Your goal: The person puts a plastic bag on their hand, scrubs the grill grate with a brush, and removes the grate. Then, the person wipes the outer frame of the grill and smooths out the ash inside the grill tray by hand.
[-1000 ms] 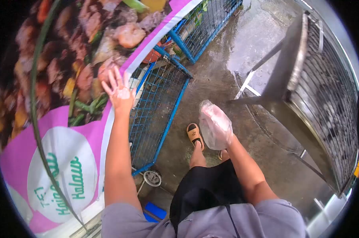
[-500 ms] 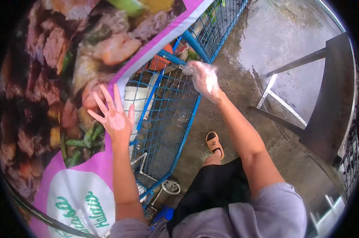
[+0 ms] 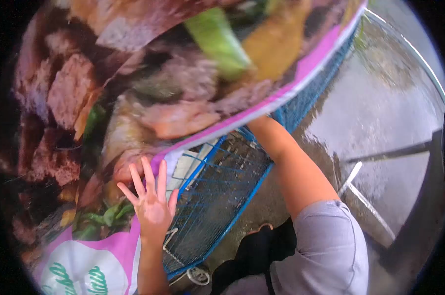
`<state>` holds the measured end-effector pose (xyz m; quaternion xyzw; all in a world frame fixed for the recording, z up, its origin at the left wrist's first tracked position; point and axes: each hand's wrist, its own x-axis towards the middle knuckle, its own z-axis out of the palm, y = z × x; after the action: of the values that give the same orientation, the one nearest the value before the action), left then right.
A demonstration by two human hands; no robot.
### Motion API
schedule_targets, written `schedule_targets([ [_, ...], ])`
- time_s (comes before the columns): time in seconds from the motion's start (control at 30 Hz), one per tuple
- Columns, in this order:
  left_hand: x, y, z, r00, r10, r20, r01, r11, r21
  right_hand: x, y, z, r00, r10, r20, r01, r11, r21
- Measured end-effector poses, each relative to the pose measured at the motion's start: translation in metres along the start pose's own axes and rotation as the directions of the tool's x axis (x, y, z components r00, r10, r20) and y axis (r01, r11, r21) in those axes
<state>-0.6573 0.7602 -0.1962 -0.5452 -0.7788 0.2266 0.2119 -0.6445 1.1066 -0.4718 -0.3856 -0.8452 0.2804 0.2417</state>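
Observation:
My left hand [image 3: 153,209] is open, its fingers spread against the lower edge of a large printed banner [image 3: 183,118] that shows pictures of food. No object is in that palm. My right forearm reaches up beneath the banner's pink and white border, and the hand itself is hidden behind it, so what it holds cannot be seen. Just below that border is a blue wire mesh cage [image 3: 217,196], between my two arms.
A wet concrete floor [image 3: 365,113] spreads out at the right. A dark metal frame with legs [image 3: 421,216] stands at the far right. A small white wheel [image 3: 199,276] sits at the cage's lower corner.
My right hand, earlier seen in a clear plastic bag, has moved up and behind the banner. My left hand stays spread at its edge. The view has shifted closer to the banner.

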Motion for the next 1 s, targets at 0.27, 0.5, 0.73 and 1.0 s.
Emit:
schedule_targets([
  [0.27,0.003,-0.006,0.006,0.997,-0.010,0.075,0.010,1.000,-0.005,0.023,0.017,0.038,0.997,0.044,0.062,-0.047,0.997,0.056],
  [0.5,0.005,-0.002,-0.010,0.996,0.026,0.088,-0.020,0.998,-0.063,-0.072,0.004,-0.016,0.991,0.105,0.086,-0.131,0.907,0.400],
  [0.73,0.000,-0.011,-0.033,0.991,0.106,0.083,-0.088,0.976,-0.197,-0.222,-0.020,-0.081,0.891,-0.028,-0.453,0.242,0.874,0.421],
  [1.0,-0.015,-0.029,-0.053,0.961,0.272,0.058,-0.231,0.896,-0.379,-0.399,-0.147,-0.237,0.913,0.136,-0.384,-0.005,0.946,0.323],
])
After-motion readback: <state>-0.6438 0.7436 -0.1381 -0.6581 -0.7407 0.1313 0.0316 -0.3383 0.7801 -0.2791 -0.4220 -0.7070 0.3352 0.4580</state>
